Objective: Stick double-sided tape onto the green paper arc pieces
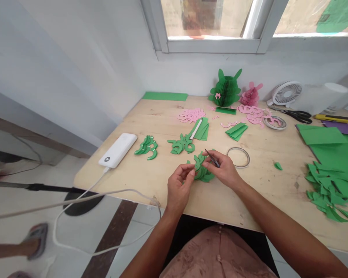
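My left hand [179,187] is closed, thumb and fingertips pinching a small curved green paper piece [197,163]. Close beside it, my right hand [224,168] grips a slim dark pointed tool [212,157], its tip angled up and left; I cannot tell its exact kind. Right fingertips also come near or touch the green piece. Beneath both hands lies a pile of green paper cutouts [206,177], partly hidden by the fingers. Just beyond are more green cutouts [176,145], a white pen [196,129] on folded green paper [203,132], and a stack of green arcs with whitish strips [146,146].
A tape roll [238,157] lies right of my hands. Pink cutouts [191,115], a green honeycomb paper figure [225,89], a small fan [287,94], scissors [297,114] and a yellow cutter [332,117] sit farther back. A power bank [118,150] trails a cable leftward. Green scraps [330,189] lie right.
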